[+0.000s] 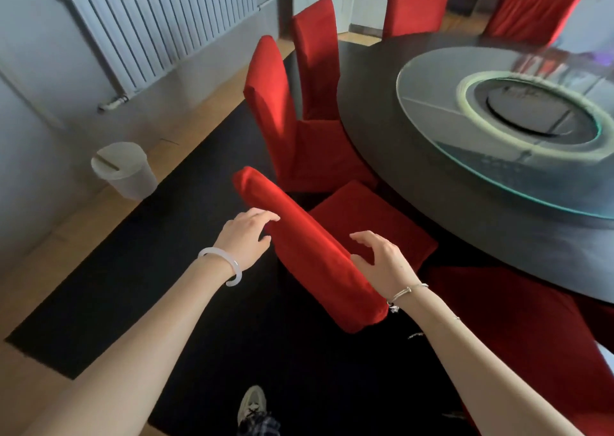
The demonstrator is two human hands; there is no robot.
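The nearest red-covered chair (312, 252) stands pulled out from the round table, its backrest towards me. My left hand (247, 236) is at the left side of the backrest's top, with lightly curved fingertips and thumb touching the red fabric. My right hand (378, 261) hovers over the right side of the backrest. Its fingers are spread above the seat cushion (375, 216) and its thumb lies against the fabric. Neither hand has closed round the chair.
A dark round table (465, 209) with a glass turntable (442, 156) fills the right. More red chairs (275, 110) stand around it, one at lower right (518, 319). A white bin (124, 169) and a radiator (159, 26) line the left wall. A black rug (166, 252) lies underfoot.
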